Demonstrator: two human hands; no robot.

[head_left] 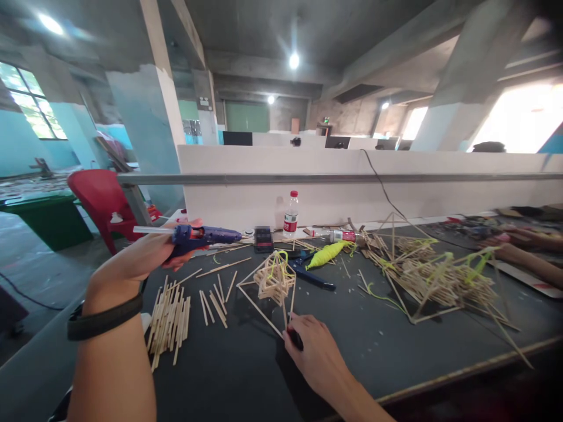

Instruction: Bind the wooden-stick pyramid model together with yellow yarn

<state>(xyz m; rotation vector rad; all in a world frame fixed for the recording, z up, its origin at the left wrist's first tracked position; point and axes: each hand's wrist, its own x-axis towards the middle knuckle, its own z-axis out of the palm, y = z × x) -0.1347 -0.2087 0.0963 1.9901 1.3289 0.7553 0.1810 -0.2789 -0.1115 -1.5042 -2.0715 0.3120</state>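
Observation:
My left hand is wrapped round a blue glue gun, raised above the table with its nozzle pointing right. A pale glue stick juts from the gun's back end. My right hand is closed at the near corner of a small frame of thin wooden sticks. A dark patch shows between its thumb and fingers, and I cannot make out what it is. A stack of short sticks with yellow string shows within the frame. Loose wooden sticks lie in a pile below my left hand.
Blue-handled pliers and a bundle of yellow string lie behind the frame. A red-capped bottle stands at the back; another bottle lies sideways. Larger stick frames fill the right, near another person's arm.

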